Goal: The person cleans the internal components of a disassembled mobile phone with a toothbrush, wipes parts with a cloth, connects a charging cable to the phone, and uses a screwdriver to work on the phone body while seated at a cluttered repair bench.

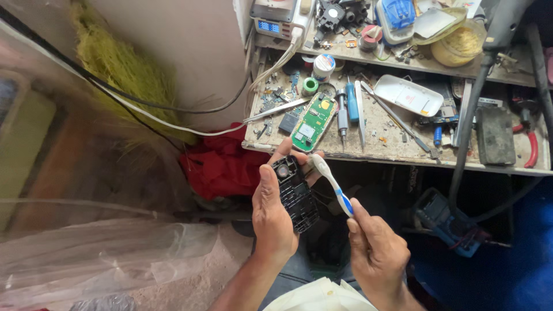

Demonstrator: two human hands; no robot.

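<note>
Black phone frame (pixel 295 194), white-and-blue toothbrush (pixel 333 184), green circuit board (pixel 313 121), red cloth (pixel 222 164).

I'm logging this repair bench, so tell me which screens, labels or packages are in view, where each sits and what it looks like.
Lit display: small blue rectangle on a pale box, shelf top left.
Screen on green circuit board: small grey rectangle, on the bench above the left hand.
Labelled round spool: white top, bench rear.
Blue-lidded clear container: top shelf.

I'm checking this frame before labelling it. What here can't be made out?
Head view:
- black phone frame: underside hidden by left hand.
- toothbrush: handle end hidden in right hand.
- green circuit board: components too small.
- pale sheet: cut off by bottom edge.
</note>
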